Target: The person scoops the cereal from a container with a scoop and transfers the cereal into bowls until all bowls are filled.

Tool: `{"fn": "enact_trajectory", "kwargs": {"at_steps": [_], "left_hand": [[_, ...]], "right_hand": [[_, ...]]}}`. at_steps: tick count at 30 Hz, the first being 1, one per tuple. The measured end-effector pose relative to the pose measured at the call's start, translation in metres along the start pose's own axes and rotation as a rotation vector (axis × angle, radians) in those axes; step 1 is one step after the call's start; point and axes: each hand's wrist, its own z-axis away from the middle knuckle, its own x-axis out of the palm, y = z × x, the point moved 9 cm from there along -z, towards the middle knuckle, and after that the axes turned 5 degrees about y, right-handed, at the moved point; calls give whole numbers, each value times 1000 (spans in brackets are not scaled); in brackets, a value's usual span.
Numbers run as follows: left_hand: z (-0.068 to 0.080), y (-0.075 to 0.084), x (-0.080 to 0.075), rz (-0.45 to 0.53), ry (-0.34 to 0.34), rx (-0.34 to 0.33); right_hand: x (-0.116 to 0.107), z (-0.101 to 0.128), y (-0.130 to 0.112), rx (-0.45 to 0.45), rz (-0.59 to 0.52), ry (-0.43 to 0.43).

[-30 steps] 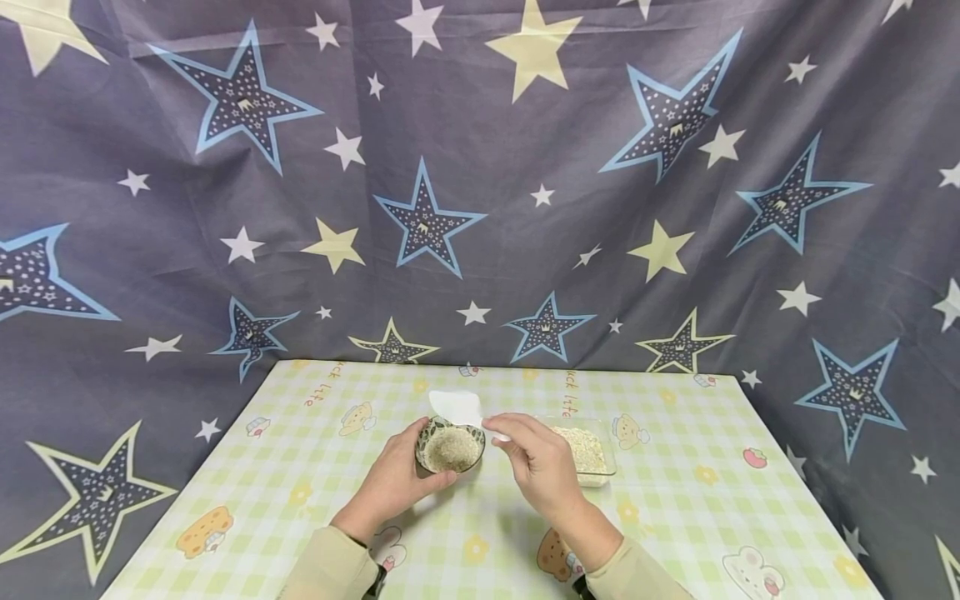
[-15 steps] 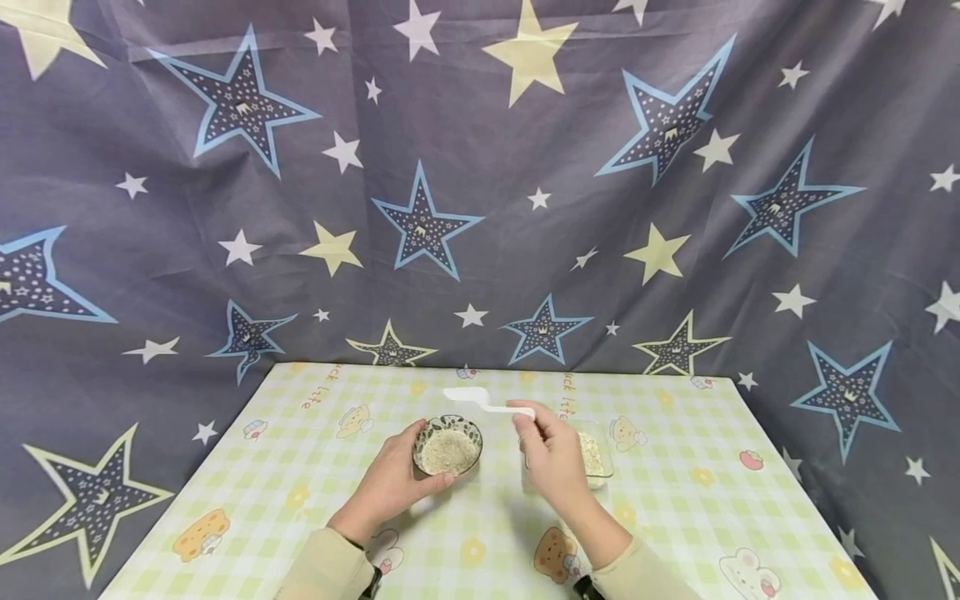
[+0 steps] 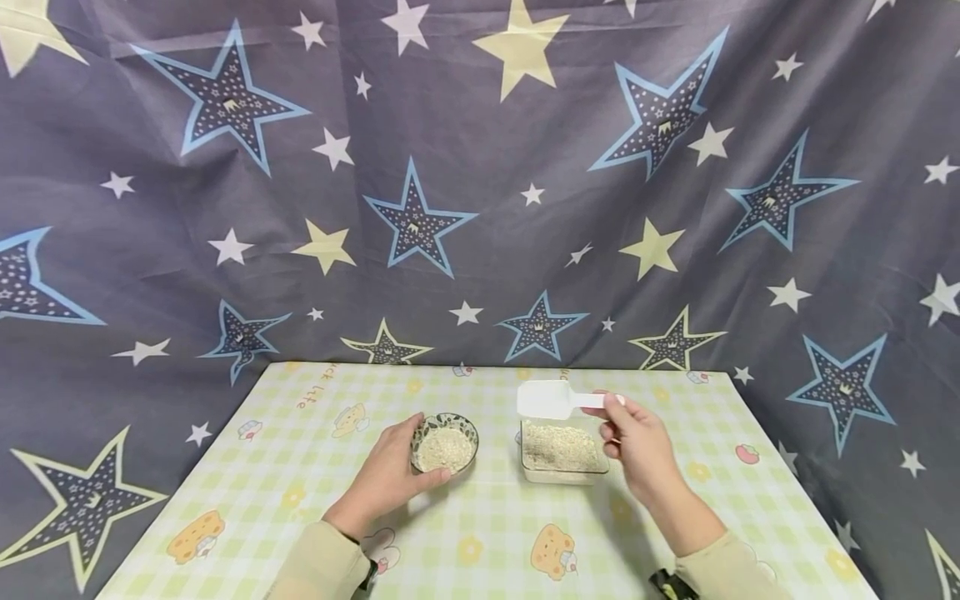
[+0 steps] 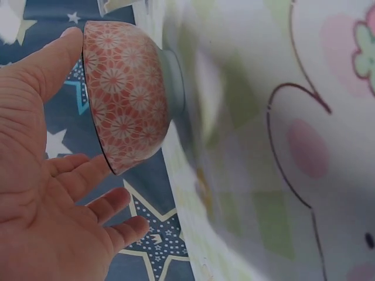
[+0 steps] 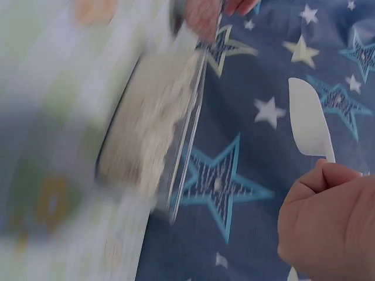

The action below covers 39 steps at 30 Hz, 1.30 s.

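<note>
My left hand (image 3: 390, 471) grips a small bowl (image 4: 126, 93) at its rim, thumb on one side and a finger on the other. Pink flower patterns cover the bowl's outside; dark leaf shapes line its inner wall. Pale oat-like flakes lie in it, and its foot is down at the tabletop. My right hand (image 3: 637, 442) pinches the handle of a white scoop (image 3: 543, 400), raised above the back of a clear rectangular container (image 3: 566, 478). More of the same flakes (image 3: 562, 448) fill that container. In the right wrist view the scoop's blade points away from my fist.
A green-and-white checked cloth with cartoon prints covers the table (image 3: 480, 517). Behind it hangs a dark star-patterned curtain (image 3: 480, 250) close to the table's far edge. The container stands to the right of the bowl, with a gap between them.
My right hand has moved right with the scoop, from over the bowl to over the container. The scoop was tipped over the bowl before. My left hand keeps its grip on the bowl.
</note>
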Motion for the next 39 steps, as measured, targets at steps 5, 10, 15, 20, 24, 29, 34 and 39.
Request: {"fn": "enact_trajectory", "kwargs": {"at_steps": [5, 10, 15, 20, 24, 29, 34, 39], "left_hand": [[-3, 12, -3, 4, 10, 24], [-4, 30, -3, 13, 22, 70], [-7, 50, 4, 20, 5, 102], [-13, 66, 17, 7, -42, 123], [-18, 81, 31, -7, -97, 162], [-29, 104, 51, -40, -143, 235], [-39, 121, 70, -136, -189, 257], [-47, 127, 83, -210, -224, 257]], "right_hand": [[-45, -4, -9, -21, 22, 41], [-78, -5, -13, -48, 66, 62], [-95, -5, -9, -64, 172, 84], [-100, -4, -5, -76, 255, 101], [-98, -6, -3, -95, 306, 106], [-93, -10, -3, -150, 414, 87], [-78, -5, -16, -315, 585, 63], [-62, -2, -27, -430, 721, 50]]}}
